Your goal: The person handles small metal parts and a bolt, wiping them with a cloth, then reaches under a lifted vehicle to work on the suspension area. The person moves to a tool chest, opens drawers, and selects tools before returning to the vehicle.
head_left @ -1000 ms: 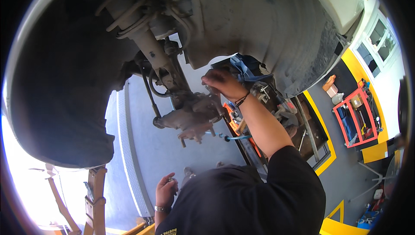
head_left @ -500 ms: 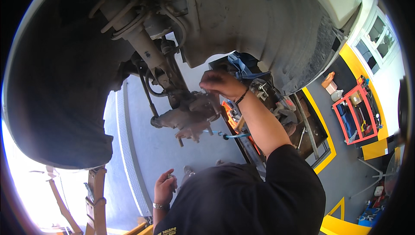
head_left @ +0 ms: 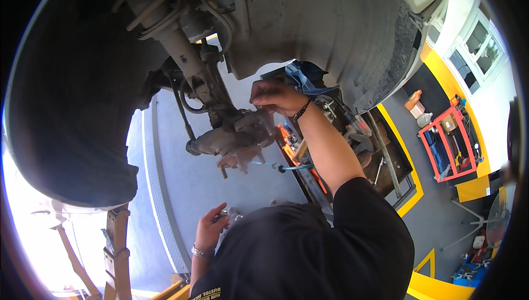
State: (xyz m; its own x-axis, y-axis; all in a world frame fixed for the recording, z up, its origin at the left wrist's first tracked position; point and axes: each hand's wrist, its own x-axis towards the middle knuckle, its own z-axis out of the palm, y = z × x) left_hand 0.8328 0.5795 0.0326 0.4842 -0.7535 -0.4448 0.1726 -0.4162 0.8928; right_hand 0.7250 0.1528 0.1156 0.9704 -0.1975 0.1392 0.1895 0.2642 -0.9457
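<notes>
Under a raised car's wheel arch, the wheel hub (head_left: 242, 156) with its protruding studs hangs below the suspension strut (head_left: 184, 52). My right hand (head_left: 278, 97) reaches to the upper right side of the steering knuckle (head_left: 212, 139). Its thumb and fingers are pinched together at the knuckle's edge; whatever lies between them is hidden. Lower down, my left hand (head_left: 212, 225) is held apart from the car with curled fingers. A small, shiny piece shows at its fingertips, too small to name.
A dark work tray (head_left: 397, 162) with tools and parts stands right of the hub, a blue cloth (head_left: 308, 76) at its far end. A red tool cart (head_left: 449, 143) stands farther right. At lower left is a tan lift post (head_left: 117, 250). A blue-green hose (head_left: 295, 167) crosses below the hub.
The view has shifted slightly. My right hand stays at the knuckle, its fingers a little lower against it. My left hand has turned, with its fingers pointing more to the right.
</notes>
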